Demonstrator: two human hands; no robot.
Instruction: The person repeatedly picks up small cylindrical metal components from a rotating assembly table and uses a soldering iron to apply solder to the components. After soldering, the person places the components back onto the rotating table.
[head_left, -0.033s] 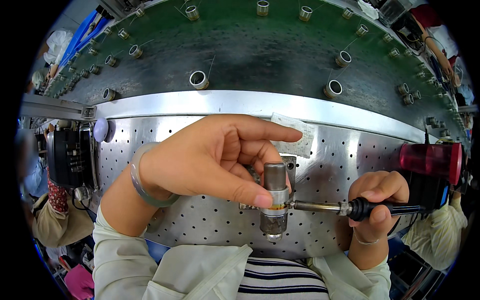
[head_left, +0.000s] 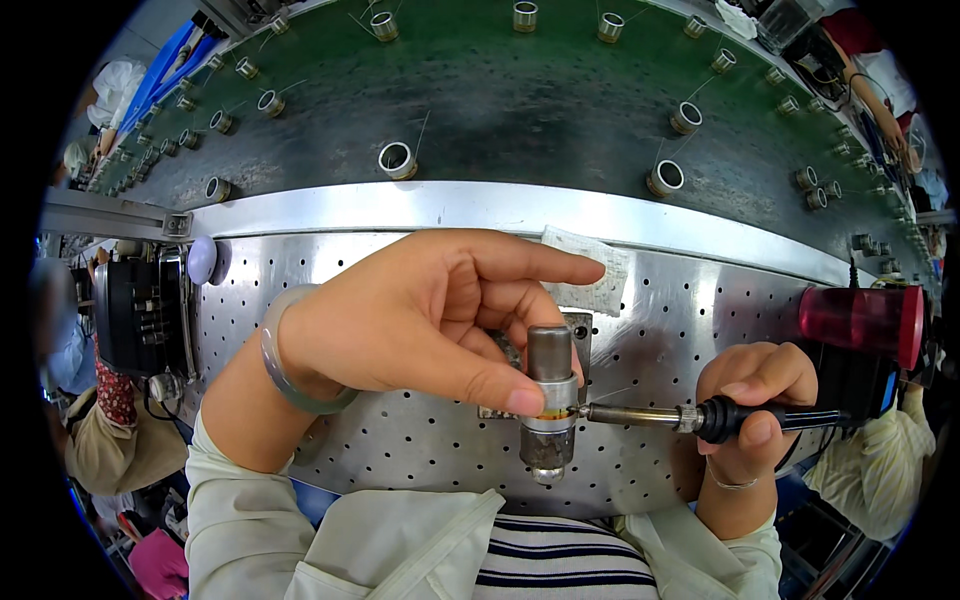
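My left hand reaches across from the left, its thumb pressed against a short metal cylinder and its index finger stretched out past it. The cylinder is stepped, with a dark grey upper end, a silver collar and a narrow amber band around its middle. My left hand's other fingers curl behind it, partly hidden. My right hand grips the black handle of a soldering iron. The iron lies nearly level, its tip at the amber band; I cannot tell if it touches. A thin wire shows near the tip.
Below is a perforated metal worktop with a whitish cloth pad and a dark metal block. Beyond a metal rail, a green belt carries several small metal rings. A red translucent container stands right; a black device left.
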